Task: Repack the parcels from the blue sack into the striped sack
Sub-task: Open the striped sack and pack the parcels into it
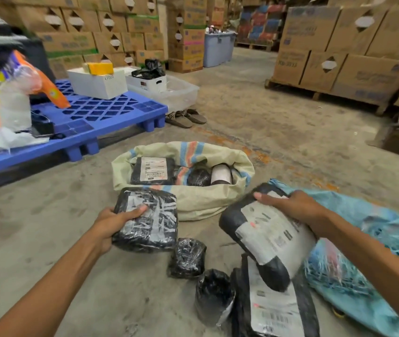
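My left grip (111, 223) is closed on a square black parcel (148, 221) held just in front of the striped sack (193, 200), which lies open on the floor (47, 215) with three parcels already inside. My right grip (293, 206) clasps a long labelled parcel (266, 237) at the mouth of the blue sack (368, 239). Two small black bundles (187, 257) and a flat labelled parcel (276, 312) lie on the floor between my arms
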### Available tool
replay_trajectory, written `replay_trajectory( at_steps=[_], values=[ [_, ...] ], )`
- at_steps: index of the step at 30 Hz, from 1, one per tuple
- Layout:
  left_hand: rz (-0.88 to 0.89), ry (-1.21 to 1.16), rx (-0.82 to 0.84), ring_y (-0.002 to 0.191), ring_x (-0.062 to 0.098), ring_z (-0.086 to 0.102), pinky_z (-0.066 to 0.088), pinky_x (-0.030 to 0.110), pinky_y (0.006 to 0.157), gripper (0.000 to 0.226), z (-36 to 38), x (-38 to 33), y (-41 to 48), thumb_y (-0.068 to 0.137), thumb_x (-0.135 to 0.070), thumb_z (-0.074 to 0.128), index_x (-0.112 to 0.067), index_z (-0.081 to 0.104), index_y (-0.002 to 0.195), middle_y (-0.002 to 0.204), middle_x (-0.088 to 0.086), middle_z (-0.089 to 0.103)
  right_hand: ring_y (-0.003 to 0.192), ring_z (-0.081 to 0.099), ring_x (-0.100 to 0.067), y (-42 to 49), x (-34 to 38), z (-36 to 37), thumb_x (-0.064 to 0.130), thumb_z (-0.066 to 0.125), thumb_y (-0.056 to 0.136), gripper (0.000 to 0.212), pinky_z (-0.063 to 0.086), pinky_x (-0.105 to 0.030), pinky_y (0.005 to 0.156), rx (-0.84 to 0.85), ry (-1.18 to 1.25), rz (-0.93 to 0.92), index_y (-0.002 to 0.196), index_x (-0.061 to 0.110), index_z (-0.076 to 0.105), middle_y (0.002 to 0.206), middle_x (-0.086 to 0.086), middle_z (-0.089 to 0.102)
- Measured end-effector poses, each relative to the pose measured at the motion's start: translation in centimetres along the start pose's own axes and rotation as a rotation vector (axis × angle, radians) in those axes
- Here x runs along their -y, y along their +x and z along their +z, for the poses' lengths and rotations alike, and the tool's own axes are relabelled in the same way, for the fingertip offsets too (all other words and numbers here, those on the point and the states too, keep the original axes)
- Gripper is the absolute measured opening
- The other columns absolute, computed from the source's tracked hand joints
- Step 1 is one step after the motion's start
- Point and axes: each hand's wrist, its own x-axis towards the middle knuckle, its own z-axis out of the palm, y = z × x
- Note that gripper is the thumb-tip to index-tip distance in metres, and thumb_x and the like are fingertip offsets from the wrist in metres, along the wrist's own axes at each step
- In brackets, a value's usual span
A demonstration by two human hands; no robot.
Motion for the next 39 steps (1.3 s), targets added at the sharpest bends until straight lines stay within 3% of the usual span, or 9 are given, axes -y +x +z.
replay_trajectory(
  at_steps=[5,9,11,16,21,26,32,36,39],
  values=[
    [0.108,-0.129,-0.019,0.068,0.020,0.075,0.057,0.027,0.051,0.035,2.3,-7.8,3.5,0.071,-0.023,0.086,-0.005,0.071,0.097,0.087,0.013,0.077,0.070,0.067,-0.025,6.8,7.0,1.1,0.056,0.075,0.079,0.050,0.048,-0.029,0.053,-0.041,0.403,0.096,0.091,0.009,0.065,0.085,-0.009,0.071],
    [0.098,-0.095,0.014,0.078,0.027,0.075,0.060,0.033,0.060,0.053,3.2,-11.4,9.3,0.062,-0.028,0.090,-0.002,0.071,0.104,0.091,0.015,0.076,0.080,0.066,-0.027,15.4,10.0,3.9,0.054,0.071,0.085,0.054,0.047,-0.031,0.055,-0.087,0.461,0.123,0.106,0.005,0.064,0.098,-0.011,0.071],
    [0.062,-0.087,0.005,0.069,0.026,0.075,0.058,0.033,0.052,0.049,3.4,-11.8,12.8,0.065,-0.023,0.090,0.001,0.071,0.104,0.084,0.016,0.076,0.073,0.064,-0.025,19.3,10.5,5.6,0.046,0.070,0.089,0.044,0.049,-0.032,0.056,-0.086,0.396,0.137,0.102,0.004,0.063,0.094,-0.011,0.071],
    [-0.082,-0.011,0.107,0.078,0.029,0.075,0.061,0.039,0.062,0.063,3.9,-11.3,20.5,0.058,-0.025,0.092,-0.001,0.070,0.112,0.097,0.019,0.075,0.094,0.070,-0.030,29.1,10.1,10.3,0.053,0.067,0.087,0.047,0.056,-0.043,0.093,-0.059,0.252,0.209,0.102,0.009,0.068,0.101,-0.011,0.073],
    [-0.114,0.091,0.143,0.082,0.028,0.075,0.061,0.042,0.070,0.069,4.9,-11.1,26.1,0.061,-0.035,0.089,-0.005,0.069,0.120,0.100,0.016,0.075,0.087,0.073,-0.031,42.1,8.4,13.1,0.069,0.058,0.072,0.064,0.058,-0.046,0.089,-0.066,0.178,0.162,0.099,0.012,0.071,0.097,-0.010,0.076],
    [-0.041,0.238,-0.064,0.081,0.029,0.074,0.060,0.044,0.077,0.073,4.5,-8.0,28.4,0.051,-0.052,0.092,-0.007,0.067,0.104,0.095,0.012,0.075,0.090,0.066,-0.031,35.5,9.5,15.4,0.075,0.059,0.078,0.068,0.051,-0.034,0.074,-0.324,0.005,0.069,0.095,0.009,0.068,0.092,-0.007,0.068],
    [0.144,0.749,-0.362,0.096,0.032,0.064,0.050,0.041,0.078,0.089,4.4,-6.7,28.8,0.055,-0.084,0.068,-0.006,0.065,0.097,0.105,0.015,0.069,0.093,0.067,-0.030,33.9,9.6,16.4,0.075,0.060,0.079,0.068,0.042,-0.032,0.064,-0.456,-0.264,-0.002,0.092,0.008,0.066,0.096,-0.009,0.069],
    [0.283,1.160,-0.569,0.096,0.037,0.061,0.049,0.041,0.078,0.081,5.5,-7.2,27.3,0.064,-0.091,0.052,-0.011,0.055,0.075,0.100,0.019,0.067,0.118,0.050,-0.032,32.0,10.8,17.0,0.071,0.047,0.089,0.082,0.047,-0.041,0.087,-0.518,-0.597,-0.040,0.132,0.002,0.050,0.129,-0.018,0.053],
    [0.384,1.331,-0.652,0.115,0.037,0.053,0.042,0.049,0.098,0.081,6.8,-7.7,24.6,0.078,-0.077,0.054,-0.007,0.059,0.117,0.121,0.019,0.061,0.128,0.041,-0.033,29.2,11.0,16.8,0.068,0.046,0.091,0.081,0.039,-0.045,0.102,-0.536,-0.715,-0.115,0.138,0.002,0.041,0.139,-0.018,0.044]
  ],
)
